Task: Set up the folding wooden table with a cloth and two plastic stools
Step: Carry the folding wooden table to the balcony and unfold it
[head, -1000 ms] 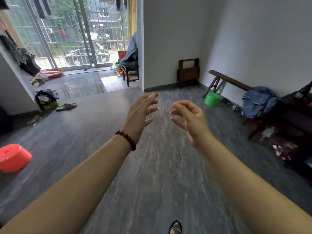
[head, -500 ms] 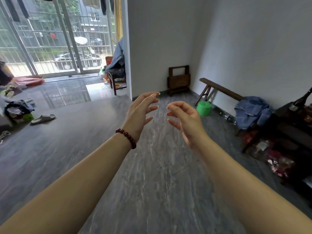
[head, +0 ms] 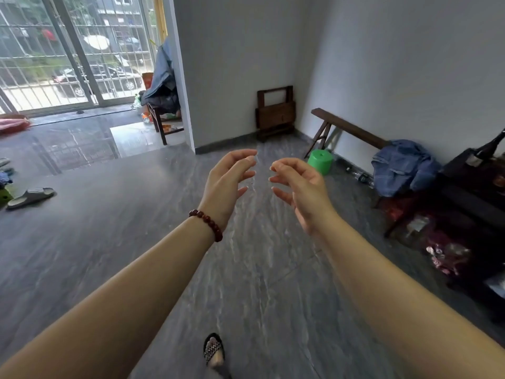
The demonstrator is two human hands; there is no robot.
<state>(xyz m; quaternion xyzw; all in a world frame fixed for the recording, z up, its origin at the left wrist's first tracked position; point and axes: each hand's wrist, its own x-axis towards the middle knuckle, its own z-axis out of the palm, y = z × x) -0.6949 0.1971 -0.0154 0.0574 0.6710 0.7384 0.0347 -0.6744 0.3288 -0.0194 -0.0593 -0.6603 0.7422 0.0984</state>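
Observation:
A dark folded wooden table (head: 275,113) leans against the far wall in the corner. A green plastic stool (head: 320,161) stands on the floor to its right, under the end of a bench. My left hand (head: 228,184), with a bead bracelet at the wrist, and my right hand (head: 297,184) are both raised in front of me, fingers apart and empty, well short of the table. A blue cloth (head: 401,166) lies heaped on the bench's near end.
A long wooden bench (head: 347,127) runs along the right wall. Dark furniture with a bottle (head: 489,147) and clutter fills the right edge. A wall corner (head: 181,105) juts out at centre left, a chair behind it. A slipper (head: 30,196) lies at left. My sandalled foot (head: 214,351) shows below.
The view has swung right and moved forward: the folded table and green stool look nearer, and the red stool at left has left the view. Both hands stay raised and empty.

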